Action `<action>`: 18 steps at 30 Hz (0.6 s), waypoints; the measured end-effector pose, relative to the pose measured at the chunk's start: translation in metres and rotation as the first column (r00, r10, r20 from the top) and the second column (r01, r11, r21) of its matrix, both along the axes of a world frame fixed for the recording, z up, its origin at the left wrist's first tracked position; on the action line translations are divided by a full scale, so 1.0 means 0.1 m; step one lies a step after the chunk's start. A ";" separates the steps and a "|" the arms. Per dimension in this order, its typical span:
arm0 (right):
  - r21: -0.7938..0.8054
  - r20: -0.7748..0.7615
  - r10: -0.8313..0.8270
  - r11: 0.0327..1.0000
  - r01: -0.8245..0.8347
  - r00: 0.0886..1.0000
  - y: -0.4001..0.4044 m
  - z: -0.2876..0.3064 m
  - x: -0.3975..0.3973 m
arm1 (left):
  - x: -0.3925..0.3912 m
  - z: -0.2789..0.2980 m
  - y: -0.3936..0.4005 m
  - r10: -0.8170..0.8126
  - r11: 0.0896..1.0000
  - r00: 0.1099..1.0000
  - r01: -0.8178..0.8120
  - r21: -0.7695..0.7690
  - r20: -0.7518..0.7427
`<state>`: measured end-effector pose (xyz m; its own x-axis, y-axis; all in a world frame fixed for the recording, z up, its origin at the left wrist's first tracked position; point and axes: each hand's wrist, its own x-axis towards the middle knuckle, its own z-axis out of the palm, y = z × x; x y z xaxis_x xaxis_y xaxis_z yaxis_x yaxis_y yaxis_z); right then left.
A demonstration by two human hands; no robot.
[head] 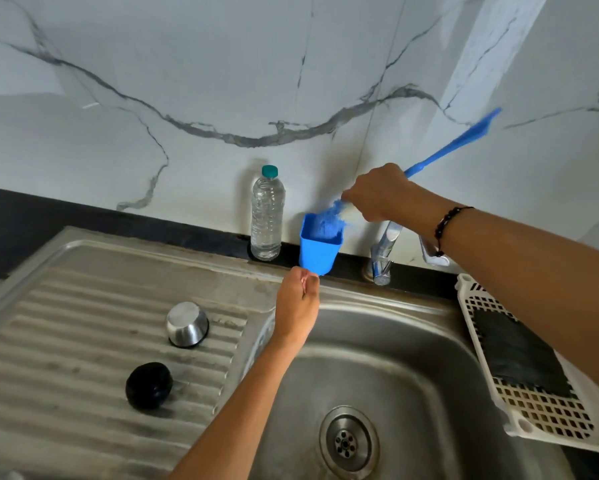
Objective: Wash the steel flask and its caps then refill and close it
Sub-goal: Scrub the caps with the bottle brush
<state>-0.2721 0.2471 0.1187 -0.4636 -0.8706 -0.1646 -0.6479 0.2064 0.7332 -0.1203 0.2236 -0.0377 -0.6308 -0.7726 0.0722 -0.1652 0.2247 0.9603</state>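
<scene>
Landmark: we place everything against the steel sink basin [377, 344], whose drain [348, 441] sits low in the bowl.
Right hand: our right hand [383, 195] is raised behind the basin, above the tap [383, 252]. Its fingers are curled tight round the blue bottle brush [454, 145], gripping the handle just above the bristles; the handle slants up and away to the right.
Brush head: the blue and white bristles dip into the mouth of the blue cup [318, 245].
Blue cup: it stands on the dark counter strip behind the basin's back rim, just left of the tap.
Left hand: our left hand [298, 301] reaches over the basin's back-left corner. Its fingertips are bunched together right at the foot of the blue cup; we cannot tell whether they pinch it or only touch it.
Steel cap: the steel cap [187, 323] rests mouth-down on the ribbed draining board [66, 341] left of the basin.
Black cap: the black cap [148, 385] lies on the same board, nearer to us than the steel cap and apart from it.
Flask: the flask body is not in our view.
Water bottle: a clear plastic bottle [267, 214] with a teal lid stands upright behind the basin, just left of the blue cup.
Basket: a white perforated basket [530, 396] holding a dark cloth sits at the basin's right rim.
</scene>
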 end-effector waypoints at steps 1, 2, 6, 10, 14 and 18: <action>-0.041 0.022 -0.030 0.999 0.031 0.999 0.03 0.03 0.02 | 0.02 0.00 0.01 -0.005 1.000 1.000 0.005 -0.004 0.005; -0.080 0.043 -0.061 0.995 0.064 0.997 0.07 0.07 0.05 | 0.04 0.00 0.02 -0.009 1.000 1.000 0.009 -0.010 0.010; -0.224 0.133 -0.181 0.952 0.207 0.974 0.34 0.30 0.34 | 0.16 0.06 0.10 -0.024 0.999 0.999 0.024 -0.028 0.026; -0.361 0.254 -0.256 0.870 0.337 0.933 0.86 0.42 0.81 | 0.38 0.11 0.20 -0.109 0.989 0.989 0.118 -0.084 0.097; -0.481 0.332 -0.229 0.793 0.373 0.915 1.36 0.19 1.36 | 0.68 0.01 0.23 -0.188 0.951 0.928 0.255 -0.177 0.322; -0.437 0.490 -0.204 0.783 0.442 0.847 1.61 -0.39 1.67 | 0.99 -0.14 0.14 -0.140 0.901 0.822 0.338 -0.273 0.552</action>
